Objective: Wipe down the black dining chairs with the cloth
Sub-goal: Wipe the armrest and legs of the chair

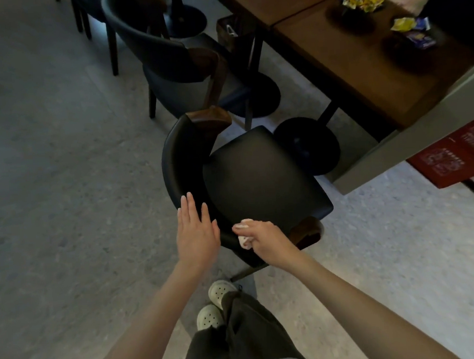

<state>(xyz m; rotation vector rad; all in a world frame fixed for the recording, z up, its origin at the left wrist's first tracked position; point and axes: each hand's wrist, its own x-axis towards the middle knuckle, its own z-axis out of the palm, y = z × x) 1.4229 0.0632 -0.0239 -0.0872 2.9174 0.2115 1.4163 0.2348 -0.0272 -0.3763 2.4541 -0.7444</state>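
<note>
**Head view: edges and room**
- The nearest black chair (pixel 246 173) stands directly in front of you. Its seat faces the wooden surface (pixel 362 71) and its curved backrest faces your feet.
- Open floor (pixel 51 161) lies on your left of this chair.
- On your right, the seat's far corner is near a round black pedestal base (pixel 308 145) and the edge of a grey ledge (pixel 393 149).
- A second black chair (pixel 169 59) stands just beyond the first, with the two armrest ends close together.

**Fingers**
- Your left hand (pixel 196 231) is flat, with the fingers (pixel 189 206) straight and slightly spread. It holds nothing. It lies over the backrest's outer rim, but you cannot tell whether it touches.
- Your right hand (pixel 263 239) has its fingers curled around the white cloth (pixel 244 240), which is bunched into a wad.
- The cloth is on the backrest's top edge, between the left hand and the brown wooden armrest end (pixel 307 230).

**Writing**
- A red panel (pixel 454 154) below the ledge carries pale print that is too small to read.
- The lettering on the yellow and blue wrappers (pixel 412 30) on the surface cannot be read.
</note>
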